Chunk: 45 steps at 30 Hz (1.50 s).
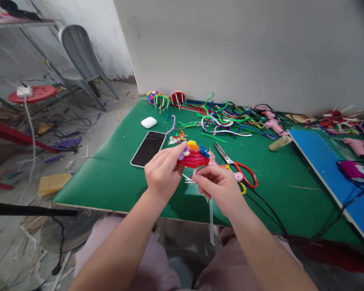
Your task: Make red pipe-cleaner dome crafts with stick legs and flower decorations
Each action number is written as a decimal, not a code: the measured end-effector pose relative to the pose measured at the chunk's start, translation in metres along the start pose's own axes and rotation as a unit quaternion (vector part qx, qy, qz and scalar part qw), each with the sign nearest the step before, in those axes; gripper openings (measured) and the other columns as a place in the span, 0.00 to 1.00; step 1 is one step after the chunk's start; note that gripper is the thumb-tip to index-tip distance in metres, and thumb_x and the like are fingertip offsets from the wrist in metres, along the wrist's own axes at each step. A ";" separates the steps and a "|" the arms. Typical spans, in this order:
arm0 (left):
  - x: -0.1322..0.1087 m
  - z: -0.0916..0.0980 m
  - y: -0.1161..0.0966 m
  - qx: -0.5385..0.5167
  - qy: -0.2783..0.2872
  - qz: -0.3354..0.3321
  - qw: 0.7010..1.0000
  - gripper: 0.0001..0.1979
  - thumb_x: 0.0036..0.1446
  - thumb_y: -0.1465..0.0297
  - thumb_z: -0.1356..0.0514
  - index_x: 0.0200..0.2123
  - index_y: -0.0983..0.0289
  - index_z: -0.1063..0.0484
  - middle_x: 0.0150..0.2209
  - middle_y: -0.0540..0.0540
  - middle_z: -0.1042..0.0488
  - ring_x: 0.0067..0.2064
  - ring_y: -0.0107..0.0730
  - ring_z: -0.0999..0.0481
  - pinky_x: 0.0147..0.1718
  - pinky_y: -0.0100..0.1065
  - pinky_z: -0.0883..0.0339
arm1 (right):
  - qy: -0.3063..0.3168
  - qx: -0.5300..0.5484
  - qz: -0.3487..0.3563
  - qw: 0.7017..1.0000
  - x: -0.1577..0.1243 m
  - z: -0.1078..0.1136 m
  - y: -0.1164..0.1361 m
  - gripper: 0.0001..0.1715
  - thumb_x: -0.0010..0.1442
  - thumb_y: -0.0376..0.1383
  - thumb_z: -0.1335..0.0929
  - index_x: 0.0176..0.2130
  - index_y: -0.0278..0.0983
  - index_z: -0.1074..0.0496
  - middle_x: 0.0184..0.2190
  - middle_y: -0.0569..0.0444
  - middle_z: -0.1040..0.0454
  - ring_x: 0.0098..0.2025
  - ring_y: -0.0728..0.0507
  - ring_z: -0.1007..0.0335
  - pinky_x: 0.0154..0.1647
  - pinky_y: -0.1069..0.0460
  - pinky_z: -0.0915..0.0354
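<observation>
Pink cloth (154, 258) covers the lap closest to my camera, below the edge of a green tabletop (109, 161). Over it, I see the left hand (160, 171) closed on the left end of a fuzzy rainbow-coloured piece (194, 158). At the piece's lower right, the right hand (221, 182) is curled, thumb and forefinger pinching a white strip (194, 176). Scissors (250, 176) lie just beyond on the right, a phone (148, 148) on the left. Farther off, I find a white case (149, 121), tangled coloured stems (221, 117), then a red dome (178, 98) near a pale panel (245, 52).
</observation>
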State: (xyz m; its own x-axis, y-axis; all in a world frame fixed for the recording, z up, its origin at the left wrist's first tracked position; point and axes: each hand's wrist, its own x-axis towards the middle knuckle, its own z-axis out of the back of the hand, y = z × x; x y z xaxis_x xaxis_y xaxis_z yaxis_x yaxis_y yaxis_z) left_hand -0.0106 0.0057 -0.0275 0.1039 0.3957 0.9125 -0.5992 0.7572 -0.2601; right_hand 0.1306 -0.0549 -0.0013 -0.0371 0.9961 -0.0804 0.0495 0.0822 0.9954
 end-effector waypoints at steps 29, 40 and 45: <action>0.004 0.007 0.008 0.020 -0.024 0.116 0.993 0.15 0.52 0.74 0.41 0.45 0.61 0.27 0.39 0.52 0.22 0.37 0.30 0.23 0.37 0.30 0.29 | 0.016 -0.696 0.074 0.714 0.031 0.090 -0.035 0.24 0.50 0.38 0.29 0.48 0.36 0.29 0.47 0.45 0.29 0.49 0.35 0.37 0.45 0.44 0.38; 0.005 0.010 0.010 0.013 -0.022 0.125 0.992 0.15 0.52 0.74 0.40 0.44 0.63 0.27 0.40 0.52 0.22 0.38 0.28 0.22 0.39 0.26 0.30 | 0.018 -0.591 0.068 0.803 0.025 0.102 -0.024 0.16 0.56 0.34 0.36 0.45 0.37 0.32 0.44 0.48 0.29 0.44 0.41 0.33 0.43 0.48 0.37; 0.005 0.010 0.013 -0.033 -0.039 0.176 0.983 0.15 0.51 0.74 0.40 0.45 0.61 0.28 0.41 0.52 0.22 0.39 0.29 0.23 0.40 0.28 0.29 | 0.080 -0.419 0.063 0.902 0.010 0.097 -0.002 0.17 0.56 0.34 0.36 0.48 0.39 0.36 0.39 0.52 0.28 0.37 0.45 0.30 0.35 0.52 0.35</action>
State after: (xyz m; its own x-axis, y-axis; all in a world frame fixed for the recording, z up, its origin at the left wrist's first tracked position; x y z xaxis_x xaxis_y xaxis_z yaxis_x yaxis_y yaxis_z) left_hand -0.0260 0.0122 -0.0226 -0.1628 0.6003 0.7831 -0.5344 0.6135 -0.5814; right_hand 0.2266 -0.0416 -0.0091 -0.2307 0.9727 -0.0230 -0.7060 -0.1511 0.6919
